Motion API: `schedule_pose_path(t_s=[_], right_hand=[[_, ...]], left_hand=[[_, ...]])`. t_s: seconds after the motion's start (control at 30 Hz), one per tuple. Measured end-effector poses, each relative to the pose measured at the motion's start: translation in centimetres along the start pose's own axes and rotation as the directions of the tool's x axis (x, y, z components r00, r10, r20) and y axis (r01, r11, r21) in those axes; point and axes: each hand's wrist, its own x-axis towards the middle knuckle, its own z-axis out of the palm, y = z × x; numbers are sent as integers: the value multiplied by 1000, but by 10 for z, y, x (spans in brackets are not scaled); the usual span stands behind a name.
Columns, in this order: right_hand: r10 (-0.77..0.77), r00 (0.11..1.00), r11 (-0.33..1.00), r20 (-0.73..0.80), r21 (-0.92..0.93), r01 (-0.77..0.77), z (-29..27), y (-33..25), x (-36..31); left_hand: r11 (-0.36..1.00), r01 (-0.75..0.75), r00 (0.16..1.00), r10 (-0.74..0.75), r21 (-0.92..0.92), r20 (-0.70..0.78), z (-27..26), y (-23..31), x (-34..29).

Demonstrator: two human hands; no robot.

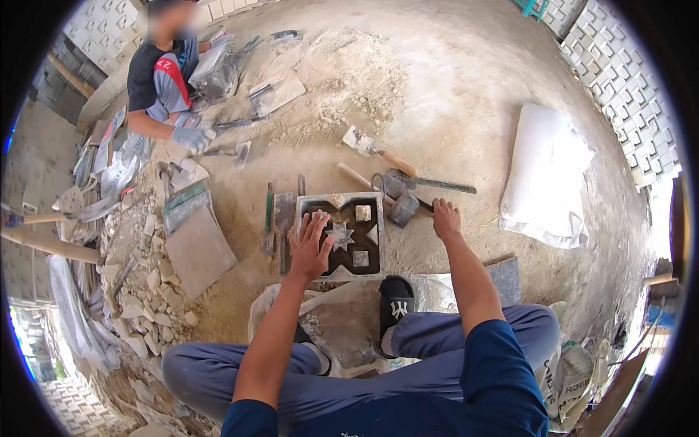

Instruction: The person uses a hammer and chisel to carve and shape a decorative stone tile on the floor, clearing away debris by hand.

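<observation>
My left hand [311, 244] lies with fingers spread over the left side of a square grey mould [340, 198], covering part of it. Inside the mould are a star-shaped piece [340, 236] and pale square blocks [362, 213] set in dark recesses. To the right, my right hand [446, 218] has its fingers curled at the end of a thin dark handle [422, 202], which seems to be in its grip. A mallet [403, 209] with a dark block head lies just beside that handle. Beyond it rests a trowel [360, 141] with a wooden handle.
Left of the mould lie narrow hand tools [269, 218] and a flat board [200, 251], with broken rubble [149, 291] farther left. A white sack [545, 175] lies at right. A gloved co-worker [164, 87] crouches at far left beside a metal mould [216, 73] and loose powder [346, 80].
</observation>
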Motion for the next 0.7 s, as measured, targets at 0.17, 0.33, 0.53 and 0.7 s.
schedule_pose_path(t_s=[0.17,0.33,0.53,0.7], right_hand=[[25,1000,989,-13,149,-23,6,1,-3],[-64,998,989,24,138,60,3,13,10],[-128,901,602,414,755,-261,-35,40,21],[-27,950,399,312,875,-276,-66,54,29]], left_hand=[[996,-57,998,57,67,-2,-1,15,15],[982,-143,989,139,126,41,4,35,35],[989,-100,993,106,110,-50,0,9,45],[997,15,982,0,78,-187,-7,-18,51]])
